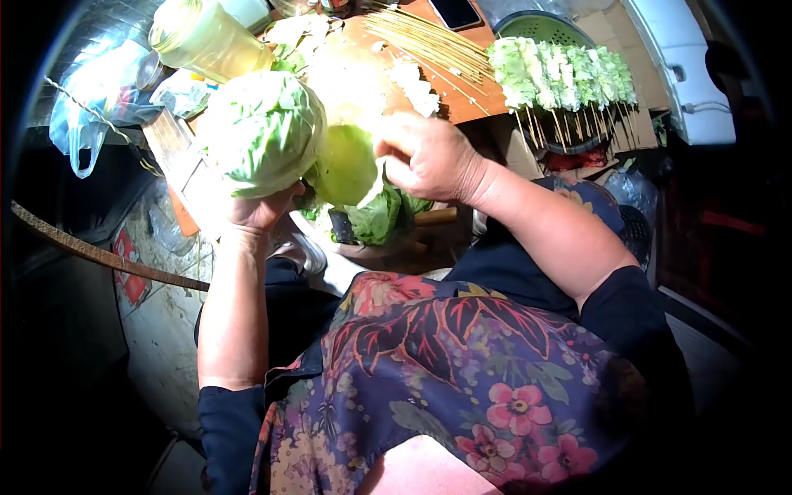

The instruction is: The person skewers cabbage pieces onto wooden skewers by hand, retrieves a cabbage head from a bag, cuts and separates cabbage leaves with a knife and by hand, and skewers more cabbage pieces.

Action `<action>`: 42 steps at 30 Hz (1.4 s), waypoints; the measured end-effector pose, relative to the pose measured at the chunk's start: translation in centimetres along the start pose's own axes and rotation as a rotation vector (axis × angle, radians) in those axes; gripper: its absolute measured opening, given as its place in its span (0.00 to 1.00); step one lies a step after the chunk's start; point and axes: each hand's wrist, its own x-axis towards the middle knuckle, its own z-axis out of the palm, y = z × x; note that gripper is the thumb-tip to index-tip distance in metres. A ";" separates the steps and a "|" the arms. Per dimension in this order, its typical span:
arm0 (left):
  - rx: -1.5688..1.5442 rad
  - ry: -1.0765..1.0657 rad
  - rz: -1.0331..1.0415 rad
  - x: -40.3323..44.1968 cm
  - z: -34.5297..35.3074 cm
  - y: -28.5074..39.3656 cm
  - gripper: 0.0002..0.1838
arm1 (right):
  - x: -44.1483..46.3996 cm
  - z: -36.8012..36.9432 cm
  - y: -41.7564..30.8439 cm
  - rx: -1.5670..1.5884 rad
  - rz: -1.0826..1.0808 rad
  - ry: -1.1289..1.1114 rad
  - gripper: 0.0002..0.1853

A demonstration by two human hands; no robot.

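A pale green cabbage head (266,136) rests in my left hand (257,213), which holds it from below, over the near left part of the table. Beside it hangs a loose cabbage leaf (346,165), its right edge pinched in my right hand (431,157). Whether the leaf is still joined to the head cannot be made out. Darker green leaves (375,216) lie in a container below my hands, its shape partly hidden. Small pale cabbage pieces (417,87) lie on the orange table (462,103), beyond my right hand.
Many thin wooden sticks (433,43) lie across the table, near a phone (455,11). Skewered cabbage pieces (561,74) rest on a green colander (540,29) at the right. A container of yellowish liquid (210,41) and a plastic bag (99,103) are at the left.
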 end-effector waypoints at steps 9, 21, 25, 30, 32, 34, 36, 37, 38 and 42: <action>0.573 0.517 0.072 0.9 4.7 -2.1 0.44 | -0.4 2.1 0.6 -0.030 0.362 -0.561 0.16; 0.932 0.537 -0.209 0.5 2.2 -5.1 0.37 | 0.5 2.3 0.7 1.088 0.881 -0.154 0.36; 0.848 0.388 -0.123 0.3 3.1 -4.8 0.38 | 0.0 2.7 2.1 1.254 0.854 -0.090 0.32; 0.858 0.447 0.003 0.7 3.6 -5.1 0.38 | 0.5 2.1 1.9 1.542 0.891 0.019 0.31; 0.964 0.520 -0.074 0.7 2.7 -4.7 0.32 | 0.7 1.8 1.3 1.538 0.898 0.022 0.33; 1.156 0.550 -0.307 0.6 2.7 -4.5 0.25 | 0.7 1.6 1.2 1.697 0.893 0.004 0.34; 1.314 0.566 -0.386 0.7 2.5 -4.5 0.25 | 0.9 1.3 0.6 1.668 0.925 0.012 0.36; 1.535 0.543 -0.333 0.8 1.7 -4.4 0.25 | 0.9 1.2 0.6 1.737 0.920 0.051 0.36; 1.757 0.517 -0.275 1.0 1.1 -4.2 0.25 | 1.0 1.1 0.5 1.808 0.914 0.092 0.37; 1.360 0.558 -0.001 1.4 3.2 -3.6 0.18 | 1.0 0.9 0.7 1.793 0.943 0.155 0.38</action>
